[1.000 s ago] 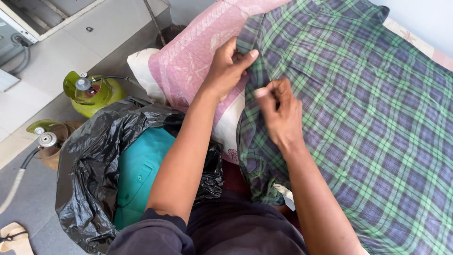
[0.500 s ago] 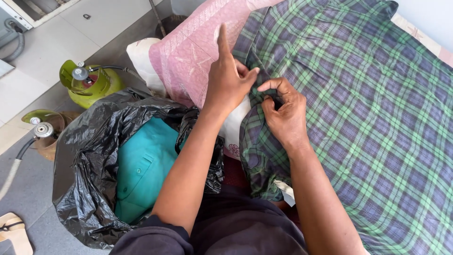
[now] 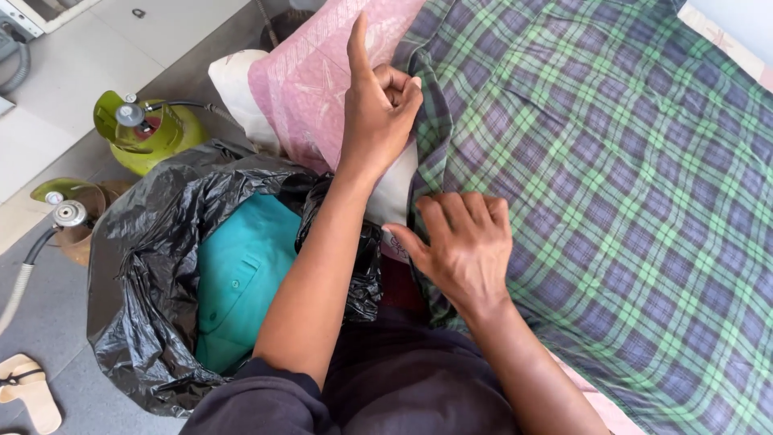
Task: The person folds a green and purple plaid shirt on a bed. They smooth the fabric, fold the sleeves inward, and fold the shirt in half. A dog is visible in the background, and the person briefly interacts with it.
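Note:
A green and purple plaid cloth [image 3: 596, 161] lies spread across the bed. My left hand [image 3: 378, 105] pinches the cloth's upper left edge, with the index finger pointing up. My right hand [image 3: 463, 246] rests flat on the cloth's lower left edge, fingers spread. A pink patterned cloth [image 3: 310, 76] lies beside the plaid cloth, under my left hand.
A black plastic bag [image 3: 145, 266] stands open at the bedside with a teal shirt [image 3: 241, 274] inside. Two green gas cylinders [image 3: 145, 133] sit on the floor to the left. A sandal [image 3: 28, 391] lies at the bottom left corner.
My left hand has risen along the cloth's edge with its index finger now pointing up. My right hand has moved down and flattened on the cloth.

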